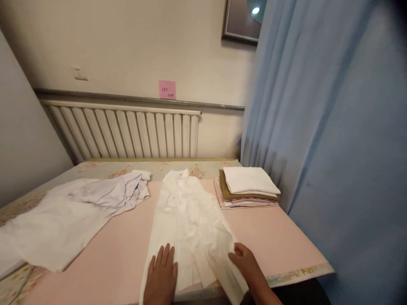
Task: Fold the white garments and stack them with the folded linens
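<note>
A white shirt point(187, 216) lies lengthwise down the middle of the pink-covered bed point(124, 250), collar towards the wall. My left hand point(162, 273) rests flat on its lower part, fingers stretched out. My right hand point(244, 260) is closed in a pinch on the shirt's right edge near the hem, where the cloth is folded over.
A crumpled white garment point(73, 212) spreads over the bed's left side. A stack of folded clothes point(248, 186) sits at the back right. A blue curtain point(324, 127) hangs along the right. A radiator point(127, 131) lines the wall behind the bed.
</note>
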Tool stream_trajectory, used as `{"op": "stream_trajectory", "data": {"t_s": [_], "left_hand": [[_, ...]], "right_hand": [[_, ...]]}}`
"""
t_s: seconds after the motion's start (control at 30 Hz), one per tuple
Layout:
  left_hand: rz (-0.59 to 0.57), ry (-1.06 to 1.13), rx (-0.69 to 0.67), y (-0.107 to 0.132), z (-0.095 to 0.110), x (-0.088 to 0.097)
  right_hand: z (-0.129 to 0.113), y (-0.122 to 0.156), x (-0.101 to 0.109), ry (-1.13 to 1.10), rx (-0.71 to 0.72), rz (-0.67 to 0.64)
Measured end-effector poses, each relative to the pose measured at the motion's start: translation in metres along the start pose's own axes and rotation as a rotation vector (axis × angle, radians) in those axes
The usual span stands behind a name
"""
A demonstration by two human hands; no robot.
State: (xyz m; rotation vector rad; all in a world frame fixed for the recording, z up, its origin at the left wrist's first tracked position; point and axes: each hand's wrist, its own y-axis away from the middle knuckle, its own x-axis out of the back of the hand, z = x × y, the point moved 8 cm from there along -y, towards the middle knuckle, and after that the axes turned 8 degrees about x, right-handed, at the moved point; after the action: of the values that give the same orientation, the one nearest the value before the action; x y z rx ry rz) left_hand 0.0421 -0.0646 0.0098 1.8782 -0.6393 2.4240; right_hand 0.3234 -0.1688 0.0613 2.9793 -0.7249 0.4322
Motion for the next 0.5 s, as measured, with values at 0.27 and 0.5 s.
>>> {"op": "stream_trajectory", "data": {"t_s": [0.27, 0.5], "left_hand": [[0.109, 0.592, 0.186, 0.002, -0.025, 0.021], [-0.299, 0.900, 0.583, 0.003, -0.034, 0.015]], "right_hand": [[-0.102, 0.008, -0.120, 0.167, 0.293, -0.331], [-0.061, 0.027, -0.150, 0.205, 0.342, -0.522]]}}
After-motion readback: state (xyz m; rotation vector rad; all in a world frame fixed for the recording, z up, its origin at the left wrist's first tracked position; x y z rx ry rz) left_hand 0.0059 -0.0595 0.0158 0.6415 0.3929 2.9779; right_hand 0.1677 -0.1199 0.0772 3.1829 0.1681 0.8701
